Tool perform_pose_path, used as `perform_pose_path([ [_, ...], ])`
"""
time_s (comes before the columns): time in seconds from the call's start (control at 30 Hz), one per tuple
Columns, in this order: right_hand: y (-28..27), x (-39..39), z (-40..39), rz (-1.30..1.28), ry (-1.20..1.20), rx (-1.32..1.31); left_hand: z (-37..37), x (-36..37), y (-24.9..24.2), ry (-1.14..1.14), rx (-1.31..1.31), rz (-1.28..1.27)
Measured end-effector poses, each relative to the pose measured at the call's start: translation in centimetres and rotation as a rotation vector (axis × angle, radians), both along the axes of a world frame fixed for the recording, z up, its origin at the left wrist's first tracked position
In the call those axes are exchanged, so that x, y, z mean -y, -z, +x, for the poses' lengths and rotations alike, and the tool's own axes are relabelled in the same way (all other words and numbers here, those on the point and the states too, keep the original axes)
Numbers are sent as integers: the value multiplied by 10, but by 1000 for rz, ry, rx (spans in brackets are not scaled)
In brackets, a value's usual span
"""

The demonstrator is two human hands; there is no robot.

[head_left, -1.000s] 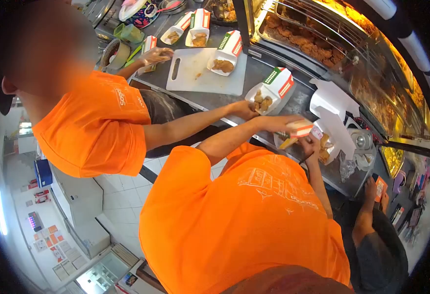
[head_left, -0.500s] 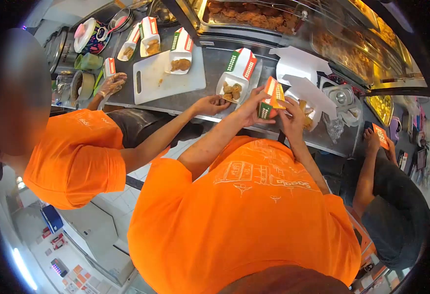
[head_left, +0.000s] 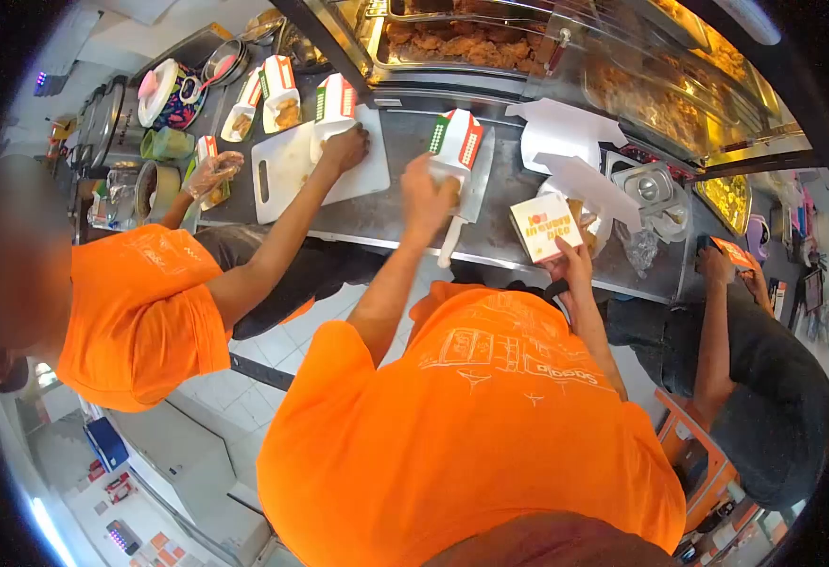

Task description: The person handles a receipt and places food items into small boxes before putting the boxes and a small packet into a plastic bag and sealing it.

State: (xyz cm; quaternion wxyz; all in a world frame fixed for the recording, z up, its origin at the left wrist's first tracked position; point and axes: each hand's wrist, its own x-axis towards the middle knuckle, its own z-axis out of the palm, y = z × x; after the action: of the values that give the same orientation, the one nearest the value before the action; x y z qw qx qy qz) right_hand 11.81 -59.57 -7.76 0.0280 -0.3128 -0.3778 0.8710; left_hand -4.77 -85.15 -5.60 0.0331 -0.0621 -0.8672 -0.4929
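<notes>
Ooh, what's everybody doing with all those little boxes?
The person wearing the camera is holding up a small printed box in their right hand. Their left hand is blurry and right by a striped carton on the counter. The co-worker on the left has one hand at another striped carton on the white cutting board. Two more cartons, with food in them, stand just behind. Someone on the right is holding something orange.
</notes>
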Motion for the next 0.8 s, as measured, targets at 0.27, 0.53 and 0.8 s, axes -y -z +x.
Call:
perform_pose_path([
  [0.27,2,-11,53,21,107,146,-55,70,107,228,606,-115],
  [0.53,2,-27,127,29,232,179,-26,65,41,246,-40,-135],
  [0.8,20,-55,271,5,240,190,117,13,-55,397,366,110],
])
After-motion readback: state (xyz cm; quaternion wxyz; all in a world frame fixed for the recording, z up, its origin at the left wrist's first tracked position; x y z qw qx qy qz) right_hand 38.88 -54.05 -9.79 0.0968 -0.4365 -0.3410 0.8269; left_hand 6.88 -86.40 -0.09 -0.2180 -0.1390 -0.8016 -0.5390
